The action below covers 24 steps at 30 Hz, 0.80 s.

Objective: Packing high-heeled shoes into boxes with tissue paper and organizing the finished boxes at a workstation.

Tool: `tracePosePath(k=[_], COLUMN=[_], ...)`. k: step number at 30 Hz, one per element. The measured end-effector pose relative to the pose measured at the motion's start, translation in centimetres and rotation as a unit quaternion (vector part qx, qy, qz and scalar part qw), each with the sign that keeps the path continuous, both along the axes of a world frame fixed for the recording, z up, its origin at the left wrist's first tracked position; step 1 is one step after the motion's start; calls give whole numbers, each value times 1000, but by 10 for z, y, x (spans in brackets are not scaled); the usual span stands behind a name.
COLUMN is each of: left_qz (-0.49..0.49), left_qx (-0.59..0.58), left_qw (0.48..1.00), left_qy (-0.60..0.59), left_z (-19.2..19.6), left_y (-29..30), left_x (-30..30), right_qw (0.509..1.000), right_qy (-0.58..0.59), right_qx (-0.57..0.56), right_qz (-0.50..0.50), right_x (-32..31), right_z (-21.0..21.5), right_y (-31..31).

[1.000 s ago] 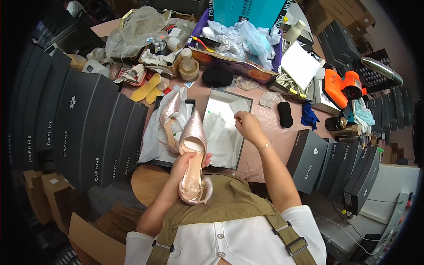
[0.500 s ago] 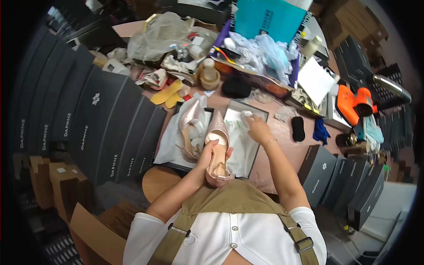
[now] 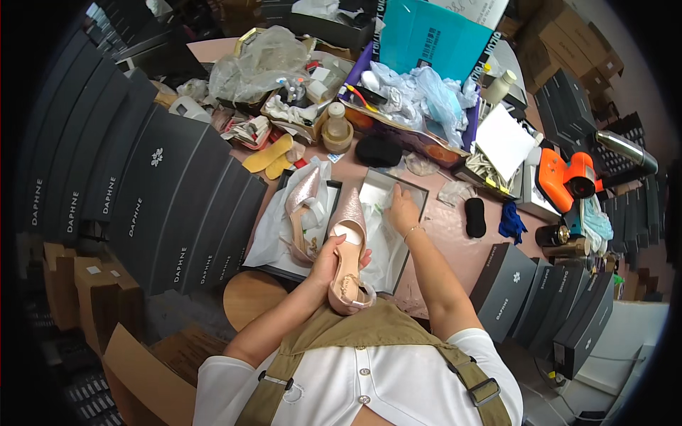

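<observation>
Left hand (image 3: 328, 257): my fingers are closed around a pink pointed shoe (image 3: 347, 248), held above the open shoe box (image 3: 415, 195).
Right hand (image 3: 402, 211): it lies flat and open on the white paper (image 3: 380, 245) in this box, gripping nothing.
Second shoe (image 3: 302, 206): it rests beside, on paper.
Table (image 3: 455, 238): pink and crowded.
Room: dark boxes (image 3: 163, 192) stacked at both sides.

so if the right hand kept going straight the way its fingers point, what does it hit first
Probably the far wall of the open shoe box; the right hand lies on the white tissue paper inside it. Depth is unclear.
</observation>
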<state>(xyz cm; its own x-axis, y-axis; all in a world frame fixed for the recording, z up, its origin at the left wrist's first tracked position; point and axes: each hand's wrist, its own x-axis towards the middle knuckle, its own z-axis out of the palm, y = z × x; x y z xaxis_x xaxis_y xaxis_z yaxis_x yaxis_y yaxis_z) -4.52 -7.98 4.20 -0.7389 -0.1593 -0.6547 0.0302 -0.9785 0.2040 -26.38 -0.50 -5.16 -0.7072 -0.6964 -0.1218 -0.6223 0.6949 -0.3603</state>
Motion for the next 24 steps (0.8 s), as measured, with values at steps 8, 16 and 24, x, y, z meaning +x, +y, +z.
tracePosePath(k=[8,16,24], left_qz=[16,-6,-39], left_qx=[-11,-150,-220], left_qw=[999,989,973], left_qy=[36,11,66], left_z=[-4,10,20], left_y=[1,34,34], left_x=[-7,-10,-3], right_qw=[917,945,953], right_qy=[-266,11,5], right_qx=[-297,-217,-272], right_qz=[-19,244,132], right_x=[15,104,106], right_z=[72,120,130], right_y=[11,20,21])
